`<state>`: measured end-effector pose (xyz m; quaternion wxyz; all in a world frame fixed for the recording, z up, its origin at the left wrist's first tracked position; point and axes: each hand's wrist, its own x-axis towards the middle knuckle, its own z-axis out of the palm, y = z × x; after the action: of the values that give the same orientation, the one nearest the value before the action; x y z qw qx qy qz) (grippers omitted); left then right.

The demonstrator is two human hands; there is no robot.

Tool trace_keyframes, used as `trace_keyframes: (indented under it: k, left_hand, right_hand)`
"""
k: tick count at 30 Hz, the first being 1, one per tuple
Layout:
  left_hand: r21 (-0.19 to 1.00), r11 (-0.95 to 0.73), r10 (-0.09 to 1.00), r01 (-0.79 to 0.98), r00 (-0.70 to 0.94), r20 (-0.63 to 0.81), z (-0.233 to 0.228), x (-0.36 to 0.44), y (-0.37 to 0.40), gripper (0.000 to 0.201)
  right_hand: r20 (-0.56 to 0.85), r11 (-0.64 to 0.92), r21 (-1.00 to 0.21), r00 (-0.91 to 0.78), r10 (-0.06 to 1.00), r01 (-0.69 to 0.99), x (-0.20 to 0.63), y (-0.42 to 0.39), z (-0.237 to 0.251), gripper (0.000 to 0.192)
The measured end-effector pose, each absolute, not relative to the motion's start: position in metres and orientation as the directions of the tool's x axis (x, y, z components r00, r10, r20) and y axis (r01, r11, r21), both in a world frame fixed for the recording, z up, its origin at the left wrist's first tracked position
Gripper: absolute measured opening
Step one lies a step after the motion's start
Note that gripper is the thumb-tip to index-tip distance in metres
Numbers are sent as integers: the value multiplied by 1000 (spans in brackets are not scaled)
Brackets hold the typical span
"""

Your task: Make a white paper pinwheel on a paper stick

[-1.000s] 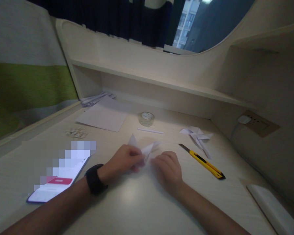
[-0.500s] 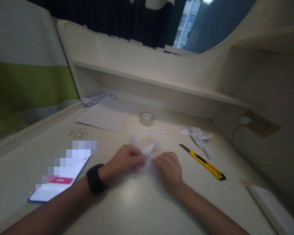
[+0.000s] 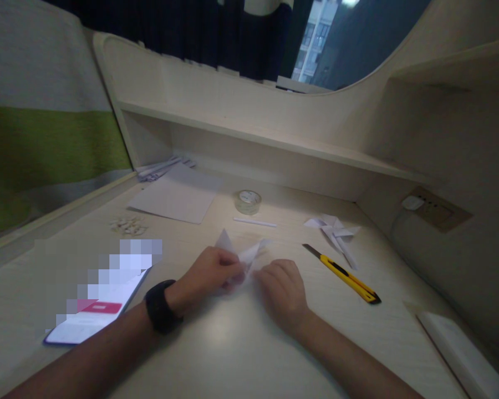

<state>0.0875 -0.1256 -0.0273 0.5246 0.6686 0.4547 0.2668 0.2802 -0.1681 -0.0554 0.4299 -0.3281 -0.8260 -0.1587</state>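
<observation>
A folded piece of white paper (image 3: 249, 255) with pointed corners standing up is between my hands, low over the desk. My left hand (image 3: 216, 269), with a black watch on the wrist, pinches it between thumb and fingers. From the other side, the curled fingers of my right hand (image 3: 283, 288) close on its lower right edge; their tips are partly hidden. Beyond the paper lies a thin white paper stick (image 3: 255, 222). Right of my right hand is a yellow utility knife (image 3: 345, 275) with its blade out. A white paper pinwheel (image 3: 333, 230) on a stick lies behind the knife.
A roll of clear tape (image 3: 248, 203) stands at the back. White sheets (image 3: 177, 194) and rolled paper lie at the back left, before a small pile of pale bits (image 3: 128, 225). A lit phone (image 3: 95, 310) is by my left forearm. A shelf (image 3: 249, 133) crosses behind.
The whole view has shifted very slightly, so things sit a little further left. Both hands keep their places on the paper, with hardly any movement.
</observation>
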Motion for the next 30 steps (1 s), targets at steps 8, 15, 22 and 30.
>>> trace_keyframes:
  k: [8,15,22,30]
  left_hand:
    - [914,-86,904,397,417,-96,-26,91,-129,39]
    - [940,-4,907,341,397,-140,-24,92,-130,34]
    - [882,-136,910,451,410,-69,-25,94,-132,40]
    - [939,1,952,343,288,-107,-30,99,-132,32]
  right_hand:
    - [789,688,5,-426,444,725,277,-169,-54,12]
    - [816,695,44,-427,390,717,279,-169,-54,15]
    - [806,647,162,-478,349,745,276,-171,-55,16]
    - [805,620,144,-455,380,771,275,-170,-57,13]
